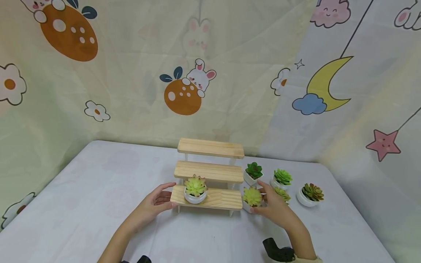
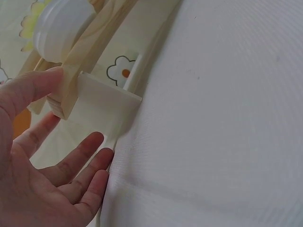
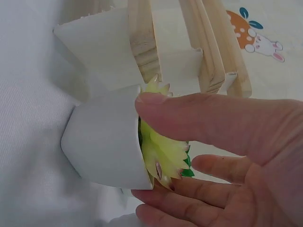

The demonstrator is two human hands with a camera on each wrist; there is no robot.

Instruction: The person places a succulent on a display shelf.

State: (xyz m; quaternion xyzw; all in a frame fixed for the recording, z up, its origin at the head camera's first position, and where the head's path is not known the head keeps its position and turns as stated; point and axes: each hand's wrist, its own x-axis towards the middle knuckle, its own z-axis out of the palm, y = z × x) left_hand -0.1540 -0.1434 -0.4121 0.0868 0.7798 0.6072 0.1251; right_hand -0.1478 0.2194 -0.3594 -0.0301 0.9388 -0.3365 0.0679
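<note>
A three-tier wooden display stand [image 1: 210, 171] with pale board steps and white supports stands on the table. On its lowest step sits a light-green potted succulent [image 1: 195, 188] in a round white pot. My left hand [image 1: 152, 201] holds the left end of that step, thumb at the front edge and index finger at the back; its other fingers stay loose in the left wrist view. My right hand [image 1: 274, 206] grips a yellow-green succulent [image 1: 252, 197] in an angular white pot [image 3: 106, 139], beside the stand's right end. Its thumb lies at the rim, with fingers opposite.
Right of the stand are a dark-green succulent [image 1: 254, 171], a bright-green one [image 1: 283, 177], a reddish-green one [image 1: 310, 194] and another light-green one [image 1: 283, 194] partly behind my right hand. A white cloth covers the table [image 1: 79, 219]; a printed curtain [image 1: 131, 80] hangs behind.
</note>
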